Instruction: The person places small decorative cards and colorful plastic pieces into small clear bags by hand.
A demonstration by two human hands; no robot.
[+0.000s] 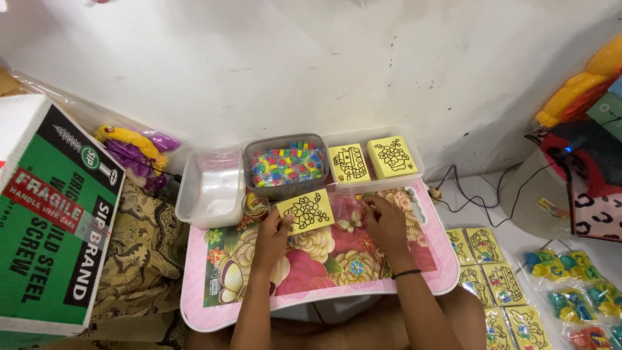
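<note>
Pink-rimmed and covered in a flower print, the desk (324, 299) sits at the bottom centre of the frame, and both bare forearms reach up across it from the lower edge. The left hand (272, 234) is nearly straight at the wrist, thumb and fingers pinched on the lower left corner of a yellow card (306, 211) printed with a black line drawing. The card lies tilted at mid-frame, just off the desk's far half. The right hand (386, 223), with a dark band at its wrist, is palm down, fingers curled onto a clear packet (350, 220) just right of the card. Whether it grips the packet or only presses on it, I cannot tell.

By my reading, card and packet are being brought together, which would need the packet's mouth held open and the card level.

A small round cup (254, 206) stands just left of the card. Beyond are a tub of clear bags (210, 188), a tub of coloured pieces (287, 165) and a tray of more yellow cards (372, 159), all against the white wall (311, 65).
</note>
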